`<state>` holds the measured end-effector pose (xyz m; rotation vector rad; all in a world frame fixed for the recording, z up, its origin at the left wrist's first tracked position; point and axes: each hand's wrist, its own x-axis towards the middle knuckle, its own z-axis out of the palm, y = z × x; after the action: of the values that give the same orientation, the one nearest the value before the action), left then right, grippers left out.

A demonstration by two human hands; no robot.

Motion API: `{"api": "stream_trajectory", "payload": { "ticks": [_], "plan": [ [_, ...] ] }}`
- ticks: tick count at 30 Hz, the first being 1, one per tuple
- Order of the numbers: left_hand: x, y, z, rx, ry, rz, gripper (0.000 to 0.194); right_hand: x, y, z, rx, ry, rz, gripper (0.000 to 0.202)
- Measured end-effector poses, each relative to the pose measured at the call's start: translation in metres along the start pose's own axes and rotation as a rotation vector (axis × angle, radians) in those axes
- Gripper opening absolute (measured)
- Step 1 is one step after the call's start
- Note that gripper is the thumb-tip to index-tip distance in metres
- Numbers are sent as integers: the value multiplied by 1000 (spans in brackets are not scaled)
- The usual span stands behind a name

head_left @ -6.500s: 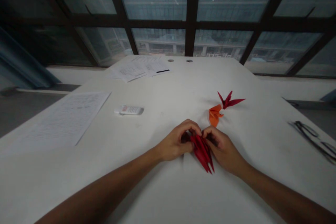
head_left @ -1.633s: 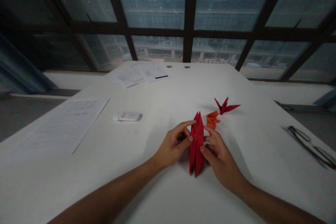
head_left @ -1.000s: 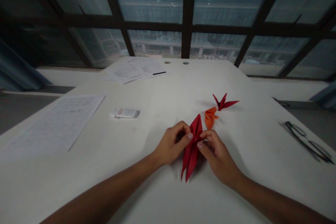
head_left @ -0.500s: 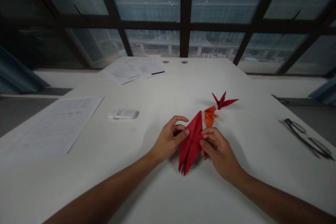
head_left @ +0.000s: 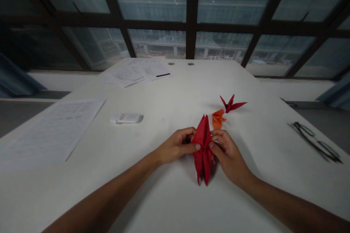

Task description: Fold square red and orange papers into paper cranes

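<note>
The person has a folded red paper [head_left: 204, 151] between two hands over the near part of the white desk [head_left: 169, 98], its long shape pointing away from the body and a seam running down the middle. The left hand [head_left: 176, 145] is clamped on its left edge, thumb flat on the upper face near the seam; the right hand [head_left: 225, 154] pinches the opposite edge, thumb tip on the paper and other fingers partly hidden behind it. Whether the lower points touch the desk cannot be told. The step in hand looks to be adjusting the folded layers, and it would go best with the two thumbs level on either side of the seam — even, light pressure, so that neither half is dragged out of line. The far and near points each show a narrow split, so matching the tips before pressing any crease seems wise; a hard squeeze at the middle could crumple the paper. Any firm crease is probably better made down against the desk than in the air. An orange folded paper [head_left: 218, 119] sits just beyond the right hand, with a smaller red folded paper [head_left: 231, 105] behind it — both call for a little elbow room.
</note>
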<state>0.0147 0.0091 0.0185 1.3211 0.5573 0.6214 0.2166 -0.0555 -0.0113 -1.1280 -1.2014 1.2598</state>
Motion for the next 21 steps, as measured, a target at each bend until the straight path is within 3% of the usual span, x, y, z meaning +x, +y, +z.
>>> {"api": "stream_trajectory", "payload": {
  "ticks": [5, 8, 15, 21],
  "plan": [
    [1, -5, -2, 55, 128, 93, 39, 1, -1, 3, 21, -2, 2, 24],
    [3, -9, -4, 52, 149, 104, 45, 2, 2, 3, 42, -8, -10, 25],
    [4, -10, -5, -31, 144, 88, 46, 2, 5, 3, 37, -31, -26, 21],
    [-1, -1, -1, 48, 45, 132, 38, 1, 5, 3, 34, -54, -19, 23]
  ]
}}
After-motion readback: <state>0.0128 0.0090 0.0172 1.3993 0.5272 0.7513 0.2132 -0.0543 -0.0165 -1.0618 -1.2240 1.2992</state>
